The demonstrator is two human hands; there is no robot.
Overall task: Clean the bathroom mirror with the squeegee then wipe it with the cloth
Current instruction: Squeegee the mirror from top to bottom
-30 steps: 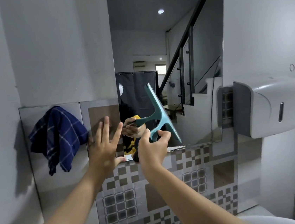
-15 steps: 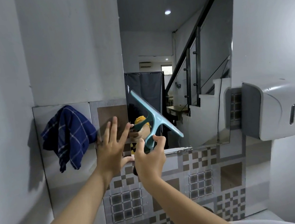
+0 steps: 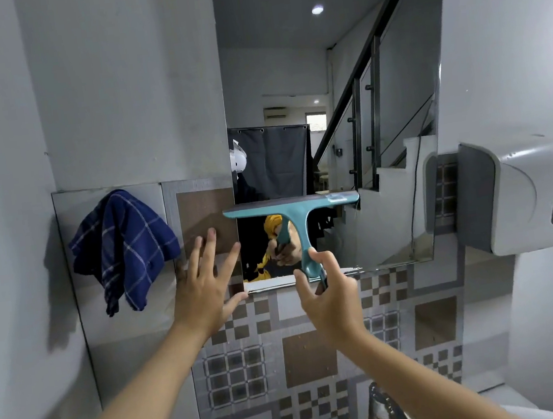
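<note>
Here the right hand (image 3: 329,293) is gripping the lower end of the teal squeegee (image 3: 299,222), thumb and fingers closing around the handle just below the mirror's bottom edge. The handle is standing roughly upright and the blade is lying level across the lower left part of the mirror (image 3: 341,98), its left tip reaching just past the mirror's left edge. Whether the rubber edge is actually pressing on the glass cannot be told from this view.

The left hand (image 3: 205,293) is holding nothing; it is spreading open, fingers splayed, over the brown tile (image 3: 204,210) just left of the mirror, and it appears to be bracing against the wall.

Further left, the blue checked cloth (image 3: 122,247) is hanging on the wall, well apart from both hands. To the right of the mirror a white dispenser (image 3: 535,193) is jutting out from the wall, and near the bottom of the view a metal tap (image 3: 382,411) is showing.

Judging from this, the squeegee step is the one in hand and the cloth wipe is yet to come. The next move is probably calling for even pressure along the whole blade and a steady level pull down to the bottom edge, keeping the blade flat so no streak is being left.
</note>
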